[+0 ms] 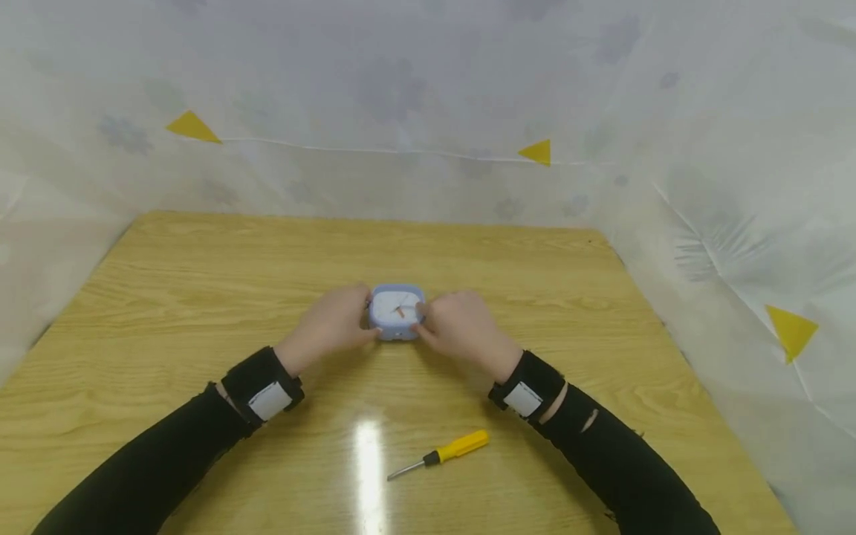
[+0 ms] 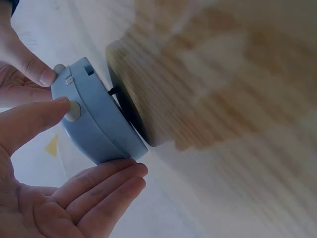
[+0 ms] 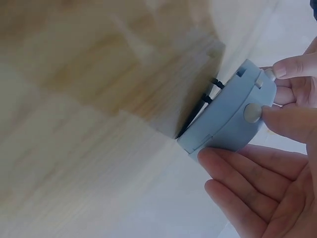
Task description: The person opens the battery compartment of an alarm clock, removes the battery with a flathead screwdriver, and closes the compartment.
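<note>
A small light-blue alarm clock point(image 1: 397, 303) with a white dial stands upright near the middle of the wooden table, its face turned toward me. My left hand point(image 1: 334, 318) grips its left side, thumb at the lower front corner. On the other side my right hand point(image 1: 463, 325) holds it the same way. In the left wrist view, the left thumb presses a round pale foot point(image 2: 73, 111) while the fingers lie along the casing. The right wrist view has the right thumb at another foot point(image 3: 253, 113), and small black knobs point(image 3: 218, 83) jut from the clock's back.
A yellow-handled screwdriver point(image 1: 461, 446) lies on the table point(image 1: 221, 297) nearer to me, its tip pointing left. Pale patterned sheeting point(image 1: 374, 89) rises behind the table and at its sides, with yellow triangles point(image 1: 194, 126) on it.
</note>
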{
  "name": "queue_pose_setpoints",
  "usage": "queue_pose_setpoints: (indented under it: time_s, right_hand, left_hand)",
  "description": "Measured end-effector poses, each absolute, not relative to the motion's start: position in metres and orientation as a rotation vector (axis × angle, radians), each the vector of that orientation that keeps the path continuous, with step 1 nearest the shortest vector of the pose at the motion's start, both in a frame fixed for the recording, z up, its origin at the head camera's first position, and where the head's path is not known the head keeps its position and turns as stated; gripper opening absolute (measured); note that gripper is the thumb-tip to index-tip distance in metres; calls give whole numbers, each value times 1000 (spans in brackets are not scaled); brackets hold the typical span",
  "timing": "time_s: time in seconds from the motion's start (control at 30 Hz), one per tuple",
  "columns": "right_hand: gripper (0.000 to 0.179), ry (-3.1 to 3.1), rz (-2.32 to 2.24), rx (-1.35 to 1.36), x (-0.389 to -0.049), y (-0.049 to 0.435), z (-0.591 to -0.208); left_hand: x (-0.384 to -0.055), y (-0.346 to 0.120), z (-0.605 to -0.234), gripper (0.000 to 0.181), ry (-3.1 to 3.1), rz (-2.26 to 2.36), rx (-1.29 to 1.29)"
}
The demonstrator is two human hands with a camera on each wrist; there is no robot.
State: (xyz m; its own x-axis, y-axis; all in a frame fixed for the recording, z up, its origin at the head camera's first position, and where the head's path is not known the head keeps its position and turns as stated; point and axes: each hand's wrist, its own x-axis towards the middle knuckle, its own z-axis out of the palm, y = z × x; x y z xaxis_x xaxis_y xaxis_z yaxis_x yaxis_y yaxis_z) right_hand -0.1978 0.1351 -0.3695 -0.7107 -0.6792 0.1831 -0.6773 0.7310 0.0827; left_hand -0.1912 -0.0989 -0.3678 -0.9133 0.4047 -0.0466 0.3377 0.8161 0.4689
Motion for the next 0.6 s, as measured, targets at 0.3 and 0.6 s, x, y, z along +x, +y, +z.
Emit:
queue_pose_setpoints:
  time_s: [0.3, 0.6]
  right_hand:
    - [21, -2710, -41, 1103, -185, 132, -368]
    - [21, -2742, 70, 1101, -183, 133, -368]
  left_hand:
    - [-175, -102, -367, 46, 2883, 725, 589]
    - [-171, -99, -367, 42, 2890, 689, 569]
